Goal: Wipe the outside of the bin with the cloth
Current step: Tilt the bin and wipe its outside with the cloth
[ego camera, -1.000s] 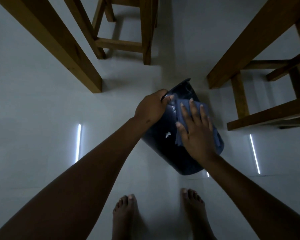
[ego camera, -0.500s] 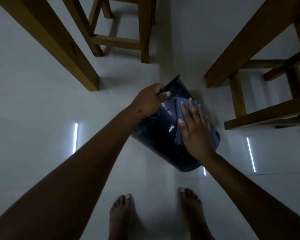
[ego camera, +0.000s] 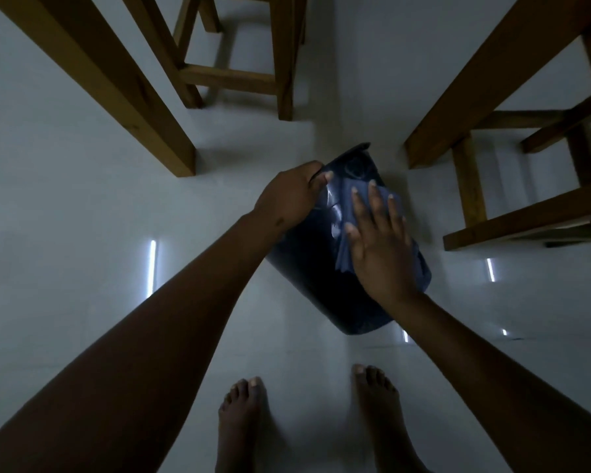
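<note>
Dim room, light low. Pale glossy tiled floor (ego camera: 65, 206) fills the view, with thin bright streaks of reflected light on it.

Wooden furniture stands around the work spot: a thick brown wooden leg (ego camera: 116, 87) at the left, a brown wooden stool frame (ego camera: 239, 63) at the top centre, and a second brown wooden frame with cross-rails (ego camera: 512, 138) at the right.

The dark blue round plastic bin (ego camera: 307, 268) is tipped over at a slant on the floor between these frames, rim toward the far side and base toward the person's bare feet (ego camera: 243, 425). Whether the base rests on the floor or is lifted just clear, I cannot tell.

The left hand (ego camera: 287, 196) is at the bin's rim, grip closed over the edge with the fingertips curled inside, and steadies it.

The right hand (ego camera: 379, 244) lies flat, fingers spread wide, and presses a folded blue cloth (ego camera: 345, 240) against the upper outside wall of the bin. The cloth is pinned under the palm, not clenched; its edges show to the left of the thumb and beyond the fingertips.

Markings: a small pale mark shows on the bin wall just left of the cloth, and a faint round embossed shape near the rim. Neither can be read. No brand or text is legible anywhere.
</note>
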